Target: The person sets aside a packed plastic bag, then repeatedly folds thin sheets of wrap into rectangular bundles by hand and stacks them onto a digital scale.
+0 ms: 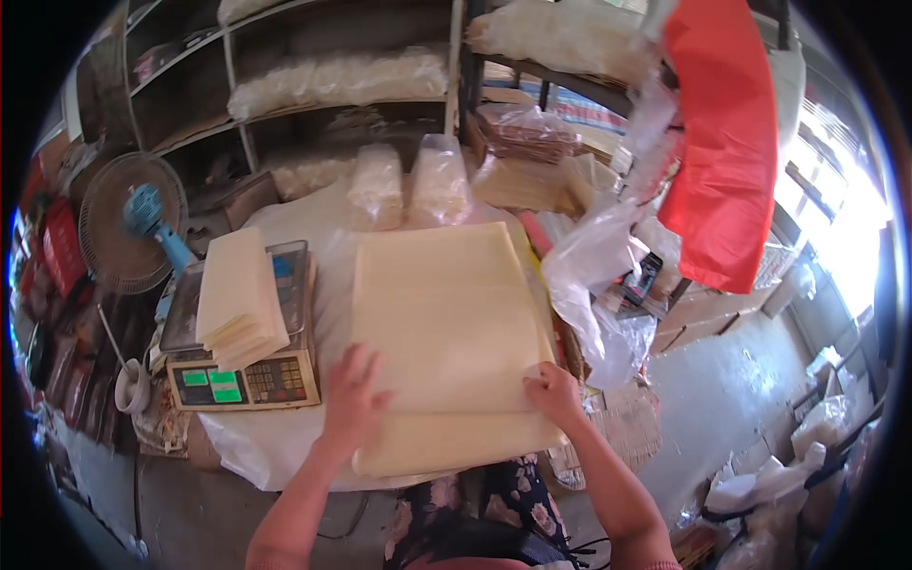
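A stack of large, pale yellow sheets (442,313) lies on the table in front of me. The top layer's near edge crosses the stack, and more of the same material (456,446) shows below it. At the left edge is my left hand (355,397), slightly blurred, its fingers apart and touching or just over the sheets. My right hand (554,392) is closed at the right edge, thumb and curled fingers pinching the top sheet near its corner. A folded bundle of similar sheets (239,294) rests on a digital scale (294,378) to the left.
Two clear-wrapped packs (441,182) stand behind the stack. Beyond them are shelves (231,71) with bagged goods. A fan (133,223) stands at left. Red plastic (724,142) and clear plastic bags (589,275) hang at right, with a phone-like dark object (642,277) nearby.
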Available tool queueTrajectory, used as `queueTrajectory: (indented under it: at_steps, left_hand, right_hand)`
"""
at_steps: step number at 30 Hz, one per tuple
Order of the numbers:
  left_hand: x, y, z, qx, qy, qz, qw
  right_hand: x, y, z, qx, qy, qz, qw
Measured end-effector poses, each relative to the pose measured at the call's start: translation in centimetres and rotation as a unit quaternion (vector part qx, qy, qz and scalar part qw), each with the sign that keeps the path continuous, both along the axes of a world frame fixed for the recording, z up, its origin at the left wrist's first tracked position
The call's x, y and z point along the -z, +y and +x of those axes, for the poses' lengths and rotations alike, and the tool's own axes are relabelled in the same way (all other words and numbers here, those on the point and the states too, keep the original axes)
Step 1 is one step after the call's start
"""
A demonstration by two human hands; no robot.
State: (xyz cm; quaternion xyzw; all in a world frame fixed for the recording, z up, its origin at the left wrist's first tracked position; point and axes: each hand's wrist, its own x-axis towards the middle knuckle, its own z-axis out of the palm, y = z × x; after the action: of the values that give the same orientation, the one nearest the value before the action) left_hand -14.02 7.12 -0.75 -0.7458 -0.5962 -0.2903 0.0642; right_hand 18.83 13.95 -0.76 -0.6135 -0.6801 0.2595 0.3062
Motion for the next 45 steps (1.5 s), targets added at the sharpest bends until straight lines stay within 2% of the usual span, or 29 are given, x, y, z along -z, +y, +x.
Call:
queueTrajectory:
  at_steps: [1,3,9,12,14,15,17,18,20,25,27,28,30,31,33,34,35,36,37,38,40,41,42,43,44,45]
  left_hand:
    - [-0.1,-0.3,0.7,-0.007,-0.001,0.0,1.0]
    - [-0.1,-0.7,1.8,0.012,0.054,-0.142,0.988]
    - [0.6,0.1,1.6,0.021,0.08,-0.211,0.974]
    - [1.6,0.1,1.4,0.02,0.089,-0.199,0.976]
    - [2.0,-0.2,1.4,0.029,0.093,-0.183,0.978]
    - [2.1,-0.3,1.4,0.023,0.095,-0.169,0.981]
    - [1.9,-0.5,1.5,0.032,0.101,-0.168,0.98]
    - [1.9,-0.6,1.4,0.029,0.106,-0.168,0.98]
    - [2.2,-0.8,0.5,0.056,0.119,-0.133,0.982]
    - [2.6,-0.5,-3.9,0.079,0.119,-0.054,0.988]
    - [0.3,-1.2,-4.5,0.068,0.109,-0.008,0.992]
    - [-1.3,-1.8,-4.0,0.07,0.11,-0.008,0.991]
    - [-4.4,-2.6,-1.7,0.124,0.076,0.0,0.989]
    - [-4.8,-2.5,-1.2,0.125,0.076,0.0,0.989]
    - [-5.2,-2.3,-0.7,0.109,-0.011,0.157,0.982]
    - [-5.1,-2.1,-0.8,0.109,-0.012,0.156,0.982]
    - [-4.6,-1.5,-1.1,0.009,-0.194,0.175,0.965]
    - [-3.9,-0.8,-1.5,-0.091,-0.368,0.185,0.907]
    - [-1.7,0.1,-3.1,-0.034,-0.512,0.116,0.85]
    - [0.4,0.1,-3.5,-0.035,-0.514,0.115,0.849]
    - [3.4,-0.2,-3.8,-0.002,-0.415,0.139,0.899]
    - [1.6,-1.1,-1.4,0.053,-0.451,0.156,0.877]
    - [1.9,-1.4,-2.1,0.053,-0.452,0.155,0.877]
    - [2.7,-1.9,-3.5,0.118,-0.31,0.072,0.941]
    - [3.2,-2.4,-4.4,0.178,-0.158,-0.016,0.971]
    - [2.7,-2.5,-4.1,0.191,-0.199,-0.104,0.956]
  right_hand:
    - [0.1,0.1,0.0,0.009,0.001,-0.005,1.0]
    - [-0.1,0.3,-0.2,0.007,-0.001,-0.006,1.0]
    - [0.3,0.8,-0.5,0.035,-0.015,-0.005,0.999]
    - [-2.0,-0.6,-1.9,0.048,-0.091,0.012,0.995]
    - [-3.0,-1.3,-3.1,-0.014,-0.158,0.145,0.976]
    - [-2.7,-1.5,-3.9,-0.002,-0.161,0.144,0.976]
    - [-1.6,-2.1,-5.1,-0.114,-0.203,0.208,0.95]
    - [-0.4,-2.5,-5.1,-0.11,-0.204,0.207,0.95]
    - [2.2,-3.0,-5.2,-0.147,-0.288,0.174,0.93]
    - [1.8,-2.5,-5.4,-0.154,-0.284,0.162,0.932]
    - [-0.9,-3.2,-7.7,-0.18,-0.288,0.031,0.94]
    - [-2.0,-3.8,-8.9,-0.178,-0.287,0.031,0.941]
    - [-4.1,-5.1,-11.1,-0.289,-0.143,0.103,0.941]
    - [-5.3,-4.9,-12.0,-0.288,-0.142,0.102,0.941]
    - [-7.5,-4.0,-13.1,-0.303,-0.294,0.112,0.899]
    - [-8.0,-4.3,-12.6,-0.303,-0.294,0.112,0.899]
    - [-8.3,-4.6,-11.5,-0.316,-0.206,0.237,0.895]
    - [-8.5,-4.7,-10.5,-0.322,-0.114,0.356,0.87]
    - [-8.3,-4.9,-9.6,-0.322,-0.116,0.354,0.871]
    - [-7.8,-5.3,-8.7,-0.318,-0.117,0.357,0.87]
    - [-6.0,-5.7,-6.8,-0.314,-0.119,0.362,0.87]
    - [-4.3,-5.7,-5.8,-0.311,-0.092,0.323,0.889]
    - [-2.5,-5.5,-4.9,-0.307,-0.065,0.283,0.906]
    - [-0.6,-5.1,-3.7,-0.308,-0.065,0.281,0.907]
    - [1.3,-4.7,-2.6,-0.33,0.005,0.237,0.914]
    - [2.3,-4.6,-2.1,-0.35,0.076,0.191,0.914]
